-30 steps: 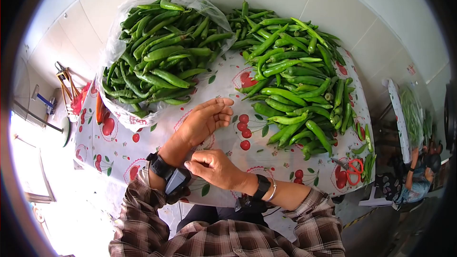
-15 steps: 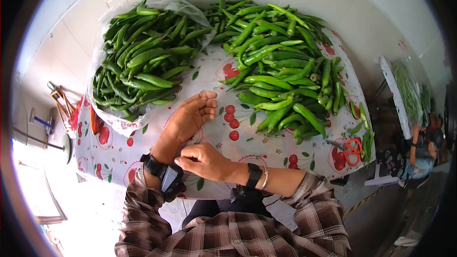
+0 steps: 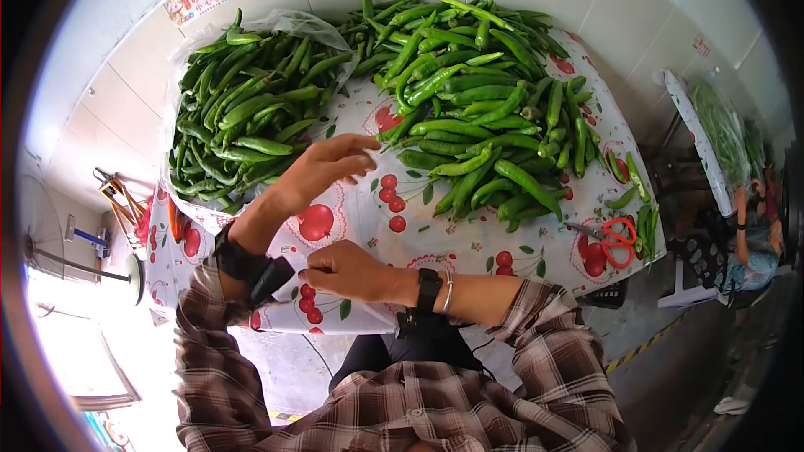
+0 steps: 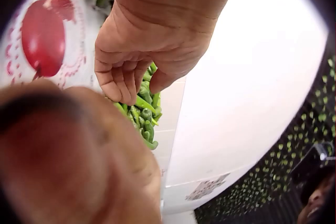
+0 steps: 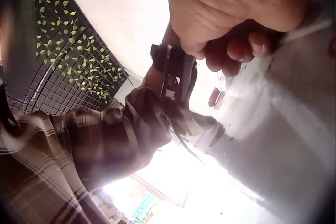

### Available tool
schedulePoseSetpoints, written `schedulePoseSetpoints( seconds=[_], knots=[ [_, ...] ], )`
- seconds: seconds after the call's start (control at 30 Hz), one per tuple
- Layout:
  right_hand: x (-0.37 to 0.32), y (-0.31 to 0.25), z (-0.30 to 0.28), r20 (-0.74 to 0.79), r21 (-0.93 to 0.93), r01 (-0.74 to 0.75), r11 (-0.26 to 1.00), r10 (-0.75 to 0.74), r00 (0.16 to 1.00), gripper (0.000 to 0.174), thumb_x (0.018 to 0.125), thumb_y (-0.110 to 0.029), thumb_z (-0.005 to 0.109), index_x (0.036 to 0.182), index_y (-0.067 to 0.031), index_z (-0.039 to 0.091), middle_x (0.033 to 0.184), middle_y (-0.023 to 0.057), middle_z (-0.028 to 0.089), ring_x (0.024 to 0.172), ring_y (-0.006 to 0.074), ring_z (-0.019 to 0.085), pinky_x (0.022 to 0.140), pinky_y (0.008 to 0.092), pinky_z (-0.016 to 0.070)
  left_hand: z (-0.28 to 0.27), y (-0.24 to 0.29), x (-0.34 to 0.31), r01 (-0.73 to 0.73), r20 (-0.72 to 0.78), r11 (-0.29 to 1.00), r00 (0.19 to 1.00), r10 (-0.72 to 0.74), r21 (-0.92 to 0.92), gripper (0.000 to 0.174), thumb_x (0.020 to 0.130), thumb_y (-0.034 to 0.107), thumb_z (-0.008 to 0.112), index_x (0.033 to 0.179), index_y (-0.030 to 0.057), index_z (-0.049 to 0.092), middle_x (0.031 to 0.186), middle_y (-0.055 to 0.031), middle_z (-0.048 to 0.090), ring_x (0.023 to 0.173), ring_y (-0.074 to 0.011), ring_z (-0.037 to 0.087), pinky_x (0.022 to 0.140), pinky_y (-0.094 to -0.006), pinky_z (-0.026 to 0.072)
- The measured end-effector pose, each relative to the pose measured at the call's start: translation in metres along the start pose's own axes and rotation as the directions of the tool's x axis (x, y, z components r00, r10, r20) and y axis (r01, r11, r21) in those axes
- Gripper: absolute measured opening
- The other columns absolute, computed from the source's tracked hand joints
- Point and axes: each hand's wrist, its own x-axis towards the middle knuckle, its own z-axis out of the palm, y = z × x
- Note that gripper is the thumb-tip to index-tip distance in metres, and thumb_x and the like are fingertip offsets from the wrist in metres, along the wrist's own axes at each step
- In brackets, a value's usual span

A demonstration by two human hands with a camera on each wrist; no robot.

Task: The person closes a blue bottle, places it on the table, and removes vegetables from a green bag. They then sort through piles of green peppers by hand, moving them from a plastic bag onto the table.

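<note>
My left hand (image 3: 322, 172) is over the table between two heaps of long green chili peppers, its fingers loosely bent with nothing in them. In the left wrist view the same hand (image 4: 152, 50) hangs with its fingertips in front of the peppers (image 4: 144, 111). My right hand (image 3: 352, 272) is curled into a fist near the left wrist and holds nothing that shows; its bent fingers (image 5: 241, 50) appear in the right wrist view. A wrist camera (image 3: 272, 279) is strapped to the left wrist, just left of the right fist.
A plastic bag heaped with green peppers (image 3: 251, 109) stands at the left; a loose heap (image 3: 477, 100) lies at the right. Red-handled scissors (image 3: 618, 243) lie near the right edge of the cherry-print tablecloth (image 3: 452, 243). A fan (image 3: 134, 278) stands left; another person (image 3: 754, 255) is far right.
The left hand has lifted and turned palm down, and its wrist has moved away from the right fist. The head view has shifted, so the table's things sit further left.
</note>
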Motion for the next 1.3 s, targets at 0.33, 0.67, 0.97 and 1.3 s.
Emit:
schedulePoseSetpoints(
  seconds=[0.33, 0.67, 0.97, 1.3],
  knots=[
    [0.0, 0.002, -0.001, 0.053, -0.009, -0.013, 1.0, 0.014, 0.999, 0.032, 0.081, -0.025, 0.053, 0.062, -0.0001, 0.05, 0.055, 0.0139, 0.049, 0.051, 0.0267, 0.048, 0.053, 0.0382, 0.0379, 0.058, 0.005, 0.077, -0.385, 0.277, 0.524, 0.921, 0.275, 0.76, 0.079, 0.063, 0.007, 0.068, 0.133, 0.0052, 0.033, 0.131, -0.0179, 0.034, 0.123, -0.0328, 0.032, 0.099, -0.039, 0.0346],
    [0.0, 0.01, 0.003, 0.017, -0.137, 0.123, 0.983, -0.121, 0.992, 0.029, 0.083, -0.022, 0.057, 0.067, 0.0009, 0.05, 0.063, 0.0165, 0.052, 0.057, 0.0304, 0.051, 0.054, 0.0372, 0.039, 0.055, 0.004, 0.096, -0.389, 0.315, 0.336, 0.915, 0.254, 0.858, 0.085, 0.055, 0.002, 0.068, 0.131, 0.0024, 0.03, 0.12, -0.0165, 0.039, 0.113, -0.0348, 0.04, 0.092, -0.0399, 0.0393],
    [-0.001, 0.005, 0.002, 0.023, -0.155, 0.136, 0.979, -0.134, 0.991, 0.029, 0.083, -0.021, 0.055, 0.065, 0.0003, 0.049, 0.062, 0.0156, 0.051, 0.059, 0.0308, 0.052, 0.055, 0.0378, 0.0397, 0.061, 0.009, 0.092, -0.327, 0.275, 0.305, 0.94, 0.202, 0.895, 0.088, 0.05, 0.008, 0.072, 0.127, -0.0003, 0.032, 0.108, -0.0183, 0.042, 0.103, -0.0341, 0.045, 0.086, -0.0388, 0.0416],
    [0.0, 0.009, 0.003, 0.032, -0.16, 0.153, 0.975, -0.15, 0.988, 0.032, 0.084, -0.022, 0.055, 0.063, 0.0001, 0.046, 0.061, 0.0152, 0.048, 0.058, 0.0319, 0.049, 0.055, 0.039, 0.0383, 0.064, -0.006, 0.092, -0.244, 0.202, 0.267, 0.964, 0.175, 0.932, 0.06, 0.062, 0.007, 0.066, 0.115, -0.0019, 0.038, 0.103, -0.0177, 0.049, 0.099, -0.0337, 0.052, 0.084, -0.0433, 0.0417]
  ],
)
